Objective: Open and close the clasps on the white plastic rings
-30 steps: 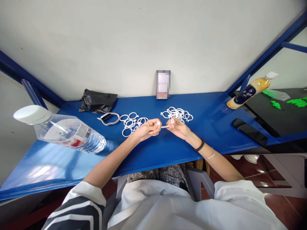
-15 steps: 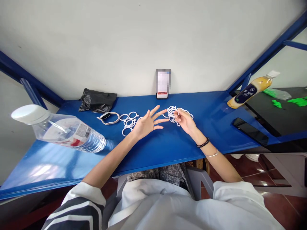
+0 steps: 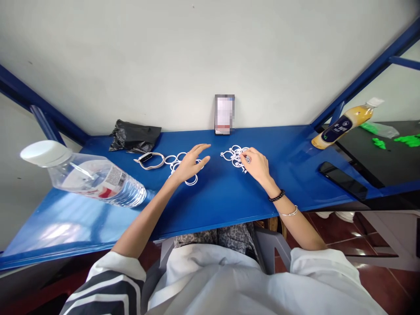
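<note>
Our left hand (image 3: 189, 167), outstretched and empty, hangs over white rings (image 3: 191, 183) on the blue table (image 3: 210, 205); our right hand (image 3: 258, 166) bunches its fingers at another ring pile (image 3: 235, 156), any grip unclear.

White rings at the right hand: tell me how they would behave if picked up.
The white rings are probably light, being so thin. Their round outlines suggest some stiffness. They overlap in a heap at the right hand, so lifting one might drag others along.
</note>
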`<action>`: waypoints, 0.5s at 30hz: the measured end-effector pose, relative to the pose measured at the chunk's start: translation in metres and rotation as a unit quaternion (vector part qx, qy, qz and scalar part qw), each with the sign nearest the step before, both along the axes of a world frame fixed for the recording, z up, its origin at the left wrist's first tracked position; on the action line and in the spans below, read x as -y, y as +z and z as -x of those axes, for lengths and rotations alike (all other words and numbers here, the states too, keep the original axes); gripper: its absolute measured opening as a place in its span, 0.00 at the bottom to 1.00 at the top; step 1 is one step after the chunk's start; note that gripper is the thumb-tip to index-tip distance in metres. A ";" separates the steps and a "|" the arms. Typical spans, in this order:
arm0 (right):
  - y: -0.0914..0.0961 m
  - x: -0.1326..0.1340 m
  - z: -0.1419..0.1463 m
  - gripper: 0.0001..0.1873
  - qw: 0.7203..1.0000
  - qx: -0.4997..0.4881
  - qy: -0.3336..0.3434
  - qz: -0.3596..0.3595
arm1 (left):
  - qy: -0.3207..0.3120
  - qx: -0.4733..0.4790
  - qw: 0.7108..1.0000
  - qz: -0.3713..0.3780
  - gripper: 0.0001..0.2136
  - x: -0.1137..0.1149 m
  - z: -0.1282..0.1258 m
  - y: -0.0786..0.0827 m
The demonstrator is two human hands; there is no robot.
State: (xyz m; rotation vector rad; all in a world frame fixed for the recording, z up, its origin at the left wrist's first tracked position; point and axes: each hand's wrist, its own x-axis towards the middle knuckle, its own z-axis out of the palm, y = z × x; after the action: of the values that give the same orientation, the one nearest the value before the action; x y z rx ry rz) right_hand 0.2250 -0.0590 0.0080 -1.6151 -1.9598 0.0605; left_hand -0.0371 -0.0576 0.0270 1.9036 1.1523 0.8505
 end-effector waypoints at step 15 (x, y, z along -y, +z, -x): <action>-0.005 0.002 0.004 0.10 0.996 -0.044 0.067 -0.050 | 0.006 -0.358 0.927 -0.114 0.11 -0.009 0.014 -0.012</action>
State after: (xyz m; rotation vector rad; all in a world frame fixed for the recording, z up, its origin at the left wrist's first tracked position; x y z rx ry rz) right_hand 0.2208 -0.0607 0.0025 -1.3930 -1.9685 0.0835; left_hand -0.0506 -0.0489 0.0145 2.5066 1.5286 0.2816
